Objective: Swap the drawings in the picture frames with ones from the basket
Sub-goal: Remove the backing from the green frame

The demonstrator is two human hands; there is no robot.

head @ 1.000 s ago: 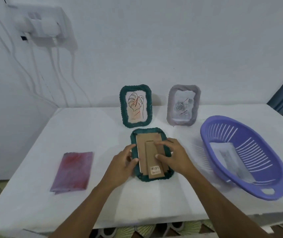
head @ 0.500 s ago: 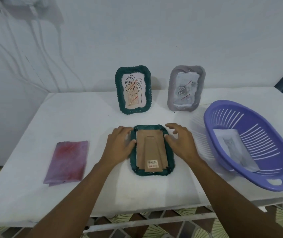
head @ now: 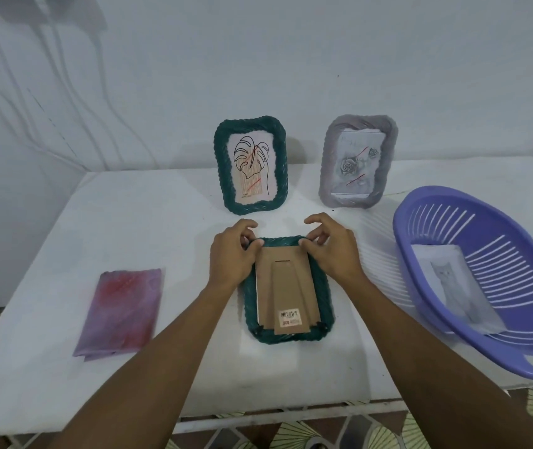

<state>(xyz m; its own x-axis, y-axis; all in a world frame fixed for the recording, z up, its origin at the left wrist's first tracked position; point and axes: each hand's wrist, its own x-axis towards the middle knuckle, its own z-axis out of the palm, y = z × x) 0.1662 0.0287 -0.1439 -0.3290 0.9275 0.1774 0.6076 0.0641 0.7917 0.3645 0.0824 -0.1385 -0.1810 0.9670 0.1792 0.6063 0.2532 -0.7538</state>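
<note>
A green picture frame [head: 323,306] lies face down on the white table [head: 161,222], its brown cardboard back [head: 286,286] up. My left hand [head: 232,254] pinches the frame's top left corner. My right hand [head: 331,249] pinches the top right corner. At the back, a second green frame [head: 250,165] stands upright with a leaf drawing. Beside it stands a grey frame [head: 357,160] with a rose drawing. At the right a purple basket [head: 437,303] holds a cat drawing [head: 453,283].
A folded pink-red cloth [head: 121,314] lies on the table at the left. White cables [head: 48,92] hang down the wall at the far left. The table's front edge runs just below my forearms, with patterned floor under it.
Both hands slid from the middle and sides of the face-down frame up to its top corners. The view has tilted down a little.
</note>
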